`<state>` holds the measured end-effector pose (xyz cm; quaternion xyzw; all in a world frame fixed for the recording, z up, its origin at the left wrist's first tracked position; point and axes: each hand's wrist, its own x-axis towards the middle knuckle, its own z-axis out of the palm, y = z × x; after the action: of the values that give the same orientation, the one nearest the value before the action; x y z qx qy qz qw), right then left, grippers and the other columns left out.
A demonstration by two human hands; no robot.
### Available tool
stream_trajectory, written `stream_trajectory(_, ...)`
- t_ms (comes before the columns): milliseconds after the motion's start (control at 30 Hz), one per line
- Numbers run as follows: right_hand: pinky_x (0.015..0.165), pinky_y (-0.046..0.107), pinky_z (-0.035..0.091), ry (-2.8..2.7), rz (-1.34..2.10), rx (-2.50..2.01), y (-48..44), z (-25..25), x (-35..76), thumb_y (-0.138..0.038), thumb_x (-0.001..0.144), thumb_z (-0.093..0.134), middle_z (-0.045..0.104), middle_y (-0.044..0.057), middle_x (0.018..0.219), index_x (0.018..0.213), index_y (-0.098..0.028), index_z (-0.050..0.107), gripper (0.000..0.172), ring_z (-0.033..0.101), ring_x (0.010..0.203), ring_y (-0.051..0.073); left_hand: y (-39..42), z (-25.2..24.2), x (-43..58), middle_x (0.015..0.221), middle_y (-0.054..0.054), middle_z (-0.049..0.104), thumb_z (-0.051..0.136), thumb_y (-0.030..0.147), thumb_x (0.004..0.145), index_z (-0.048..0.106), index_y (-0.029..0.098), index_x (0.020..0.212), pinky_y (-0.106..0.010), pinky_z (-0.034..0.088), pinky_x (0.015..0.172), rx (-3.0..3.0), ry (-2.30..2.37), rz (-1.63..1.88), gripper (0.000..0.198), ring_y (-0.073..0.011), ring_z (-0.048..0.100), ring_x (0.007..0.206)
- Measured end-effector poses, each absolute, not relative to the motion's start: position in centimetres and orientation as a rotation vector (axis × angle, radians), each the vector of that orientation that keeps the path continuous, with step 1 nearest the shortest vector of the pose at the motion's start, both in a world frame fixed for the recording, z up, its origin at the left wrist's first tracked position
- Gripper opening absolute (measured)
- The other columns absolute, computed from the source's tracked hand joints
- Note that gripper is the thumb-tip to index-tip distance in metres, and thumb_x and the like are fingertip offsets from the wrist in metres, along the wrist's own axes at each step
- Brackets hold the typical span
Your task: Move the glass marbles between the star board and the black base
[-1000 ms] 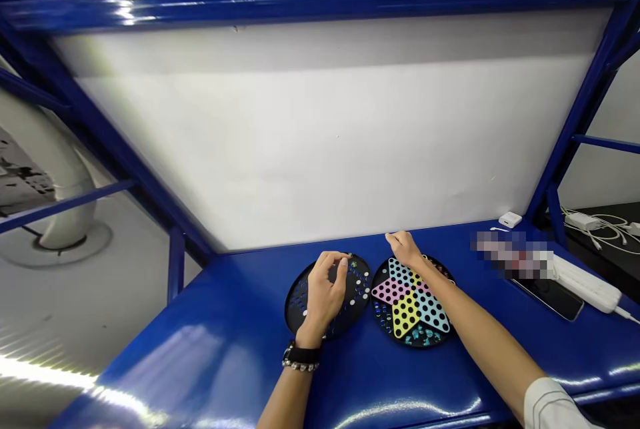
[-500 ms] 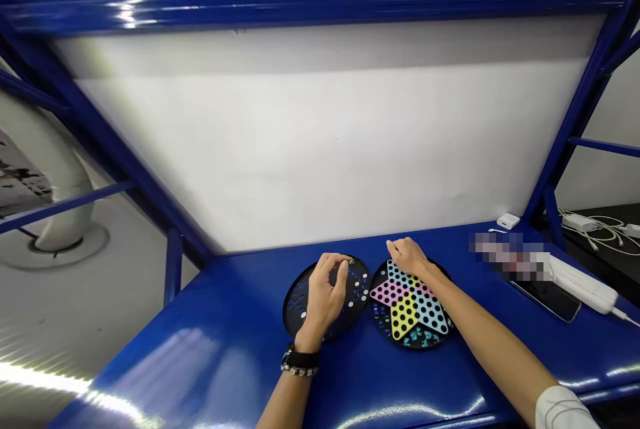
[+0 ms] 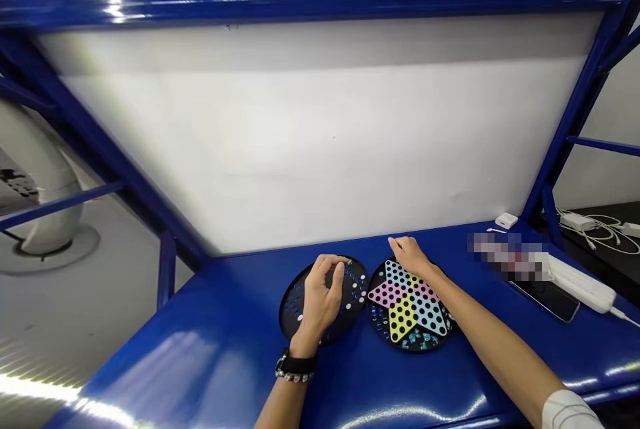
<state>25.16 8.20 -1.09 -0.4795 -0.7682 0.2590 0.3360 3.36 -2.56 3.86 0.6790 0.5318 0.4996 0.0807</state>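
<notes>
Two round black boards lie side by side on the blue table. The left board (image 3: 289,317) has several blue and white marbles in its holes. My left hand (image 3: 317,295) is over this board with its fingers curled, and a small green marble (image 3: 349,262) is just past the fingertips. The right board (image 3: 403,317) has a star of pink, yellow, blue and black-dotted points, with teal and blue marbles around it. My right hand (image 3: 410,255) rests at this board's far edge, fingers loose and holding nothing visible.
The blue metal table (image 3: 200,362) runs under both boards. To the right lie a black phone (image 3: 547,301), a white power strip (image 3: 583,289) and a small white adapter (image 3: 507,220). A blurred patch hides part of that area. Blue metal bars frame a white wall behind.
My right hand has moved slightly down onto the star board's far edge. My left hand stays over the left board, and the whole view has drifted slightly left.
</notes>
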Motion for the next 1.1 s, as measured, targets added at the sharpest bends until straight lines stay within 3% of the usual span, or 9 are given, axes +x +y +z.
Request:
stream_trajectory(300, 0.054, 0.029, 0.031, -1.918, 0.800, -1.223, 8.2, -1.6, 24.5, -0.061, 0.096, 0.033, 0.035, -0.002, 0.048, 0.051, -0.023, 0.030, 0.060, 0.033, 0.046, 0.013, -2.5, 3.6, 2.3, 0.091, -0.003, 0.067, 0.044, 0.041, 0.096, 0.066, 0.022, 0.091, -0.031, 0.051, 0.077, 1.955, 1.593, 1.534, 0.030, -0.0191, 0.064, 0.084)
stream_trajectory(433, 0.063, 0.030, 0.042, -1.759, 0.882, -1.222, 8.3, -0.3, 25.4, -0.062, 0.098, 0.014, 0.059, 0.004, 0.065, 0.057, -0.022, 0.048, 0.066, 0.055, 0.062, 0.017, -2.5, 3.8, 2.4, 0.093, -0.004, 0.067, 0.043, 0.043, 0.096, 0.065, 0.022, 0.092, -0.032, 0.051, 0.079, 1.967, 1.583, 1.519, 0.031, -0.0201, 0.064, 0.087)
stream_trajectory(500, 0.068, 0.030, 0.045, -1.688, 0.895, -1.219, 7.9, 0.2, 26.5, -0.062, 0.098, 0.011, 0.064, 0.006, 0.074, 0.063, -0.022, 0.052, 0.068, 0.060, 0.071, 0.019, -2.7, 3.9, 2.2, 0.093, -0.004, 0.067, 0.043, 0.045, 0.096, 0.065, 0.022, 0.092, -0.033, 0.052, 0.080, 1.964, 1.598, 1.509, 0.032, -0.0207, 0.064, 0.088)
stream_trajectory(600, 0.070, 0.031, 0.045, -1.622, 0.840, -1.206, 6.4, 0.4, 28.7, -0.064, 0.097, 0.022, 0.062, 0.005, 0.071, 0.061, -0.022, 0.051, 0.062, 0.058, 0.070, 0.019, -3.4, 4.0, 1.1, 0.095, -0.005, 0.068, 0.043, 0.048, 0.095, 0.065, 0.023, 0.096, -0.033, 0.052, 0.081, 1.972, 1.637, 1.345, 0.033, -0.0209, 0.064, 0.088)
stream_trajectory(800, 0.066, 0.030, 0.041, -1.662, 0.567, -1.173, 3.6, -0.6, 33.8, -0.060, 0.098, 0.028, 0.055, 0.002, 0.065, 0.060, -0.022, 0.047, 0.057, 0.052, 0.065, 0.018, -6.8, 2.8, -3.7, 0.098, -0.002, 0.069, 0.043, 0.047, 0.095, 0.066, 0.027, 0.103, -0.031, 0.052, 0.079, 2.064, 1.746, 0.628, 0.031, -0.0193, 0.065, 0.086)
stream_trajectory(1100, 0.061, 0.031, 0.038, -1.591, 0.558, -1.266, 3.9, -1.1, 35.0, -0.061, 0.097, 0.031, 0.054, 0.002, 0.061, 0.059, -0.022, 0.046, 0.057, 0.049, 0.060, 0.018, -9.6, 2.8, -4.6, 0.100, 0.000, 0.066, 0.048, 0.045, 0.094, 0.063, 0.030, 0.095, -0.028, 0.050, 0.077, 2.176, 1.667, 0.399, 0.021, -0.0186, 0.066, 0.085)
